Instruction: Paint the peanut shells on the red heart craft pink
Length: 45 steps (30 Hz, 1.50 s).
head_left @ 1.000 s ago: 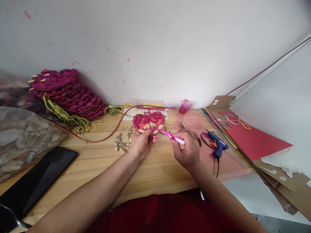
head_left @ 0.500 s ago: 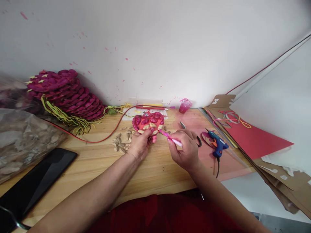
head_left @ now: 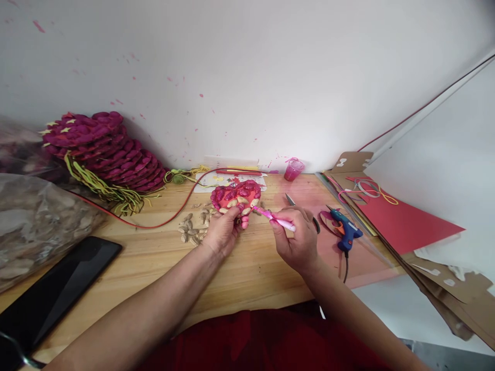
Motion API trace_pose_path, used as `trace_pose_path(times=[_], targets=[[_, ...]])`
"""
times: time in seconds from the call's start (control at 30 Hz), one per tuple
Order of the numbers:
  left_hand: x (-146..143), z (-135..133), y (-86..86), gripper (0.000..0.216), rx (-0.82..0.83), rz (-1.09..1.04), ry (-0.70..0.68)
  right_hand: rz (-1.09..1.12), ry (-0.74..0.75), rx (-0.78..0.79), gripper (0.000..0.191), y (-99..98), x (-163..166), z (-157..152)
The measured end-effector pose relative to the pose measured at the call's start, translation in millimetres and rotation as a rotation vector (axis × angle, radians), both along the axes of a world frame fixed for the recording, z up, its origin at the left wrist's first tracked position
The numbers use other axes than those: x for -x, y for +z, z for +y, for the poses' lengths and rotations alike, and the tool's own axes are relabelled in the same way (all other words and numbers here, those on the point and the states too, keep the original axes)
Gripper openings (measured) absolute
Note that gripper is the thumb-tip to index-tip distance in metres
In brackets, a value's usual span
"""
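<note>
My left hand grips the lower edge of a red craft piece covered with peanuts. Along its top and left rim the peanuts are wet magenta; several in the lower part are bare tan. In my right hand is a paintbrush with a pale handle smeared pink. Its pink tip touches or nearly touches the piece's right side, by a tan peanut. Loose peanuts lie on the table left of my left hand. Scissors lie partly hidden behind my right hand.
A plastic cup of magenta paint stands by the wall. At right lie a blue glue gun and red card. At left are a stack of magenta peanut pieces, a bag of peanuts and a black phone. A red cord crosses the table.
My right hand has drawn slightly to the right with the paintbrush, its tip staying at the piece's right edge. My left hand keeps hold of the piece almost unmoved.
</note>
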State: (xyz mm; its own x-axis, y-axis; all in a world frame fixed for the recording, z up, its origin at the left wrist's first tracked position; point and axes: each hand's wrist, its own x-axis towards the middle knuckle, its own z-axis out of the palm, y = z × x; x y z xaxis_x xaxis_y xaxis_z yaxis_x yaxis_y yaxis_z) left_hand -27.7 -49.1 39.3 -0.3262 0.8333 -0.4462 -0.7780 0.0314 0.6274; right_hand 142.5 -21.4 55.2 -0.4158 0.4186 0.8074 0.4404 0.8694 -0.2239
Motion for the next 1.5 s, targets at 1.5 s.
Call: trace_pose_path(times=[1.5], targets=[[0.9, 1.0, -1.5, 0.008, -0.067, 0.066, 0.04, -0.127, 0.003, -0.04, 0.003, 6.8, -1.5, 5.1]])
